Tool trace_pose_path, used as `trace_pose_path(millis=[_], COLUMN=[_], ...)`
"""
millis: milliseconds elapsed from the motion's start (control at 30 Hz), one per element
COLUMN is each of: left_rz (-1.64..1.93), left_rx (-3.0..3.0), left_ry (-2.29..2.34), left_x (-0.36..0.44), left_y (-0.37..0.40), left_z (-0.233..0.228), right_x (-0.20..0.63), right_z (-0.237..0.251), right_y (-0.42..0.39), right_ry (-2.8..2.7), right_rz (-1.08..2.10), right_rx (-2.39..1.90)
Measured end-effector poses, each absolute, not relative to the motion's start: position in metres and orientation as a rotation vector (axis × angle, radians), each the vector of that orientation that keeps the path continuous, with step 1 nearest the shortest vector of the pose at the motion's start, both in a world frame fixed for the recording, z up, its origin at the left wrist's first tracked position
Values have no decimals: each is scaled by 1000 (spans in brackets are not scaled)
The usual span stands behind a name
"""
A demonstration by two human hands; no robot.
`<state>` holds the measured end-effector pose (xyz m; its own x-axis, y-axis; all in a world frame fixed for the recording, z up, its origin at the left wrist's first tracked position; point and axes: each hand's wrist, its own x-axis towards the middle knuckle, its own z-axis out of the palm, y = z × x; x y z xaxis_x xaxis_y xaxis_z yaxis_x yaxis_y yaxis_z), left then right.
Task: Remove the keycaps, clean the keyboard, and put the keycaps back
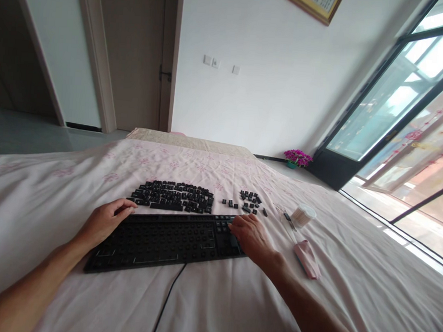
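Keyboard (162, 240), stripped of caps, lies on the sheet (233, 310). Left hand (104, 220) rests flat on its left end, fingers loosely spread. Right hand (250, 235) covers its right end, fingers curled; a pinch cannot be told. Keycaps (173, 196) lie just behind it. Advice: steady the board with the left, press each cap straight down.

Both forearms are bare right up to the frame edge, with no sleeves in sight. The left hand (104, 221) and right hand (252, 236) wear no gloves, rings, watch or wristband.
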<state>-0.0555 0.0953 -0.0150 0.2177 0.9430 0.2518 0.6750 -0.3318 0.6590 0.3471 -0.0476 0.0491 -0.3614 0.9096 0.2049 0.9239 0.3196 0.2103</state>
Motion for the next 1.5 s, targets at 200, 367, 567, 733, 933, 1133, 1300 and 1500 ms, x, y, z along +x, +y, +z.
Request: trace_pose_path(millis=[200,367,567,733,933,1133,1300,1500], left_rz=[878,896,882,867,864,856,853,855], left_rx=[2086,2104,2103,2105,2101,2089,2088,2079], left_ry=[1494,1500,1497,1497,1503,1498,1501,1495], left_x=[-56,-57,-56,-56,-57,-58,-58,-57], left_y=[96,96,95,95,95,97,97,97], left_z=[-17,-18,-16,-15,-17,-18,-20,-19], right_x=[340,337,337,342,344,346,348,352], right_z=[46,38,24,22,18,15,21,23], right_y=[-54,-58,-62,-60,-63,-69,-66,-58], right_ry=[-2516,-2487,-2367,-2318,-2306,-2308,-2187,-2048], right_rz=[-558,-635,-650,-579,-591,-591,-365,-118], right_rx=[-1773,-1801,-1865,-1841,-1753,-1694,-1720,-1695])
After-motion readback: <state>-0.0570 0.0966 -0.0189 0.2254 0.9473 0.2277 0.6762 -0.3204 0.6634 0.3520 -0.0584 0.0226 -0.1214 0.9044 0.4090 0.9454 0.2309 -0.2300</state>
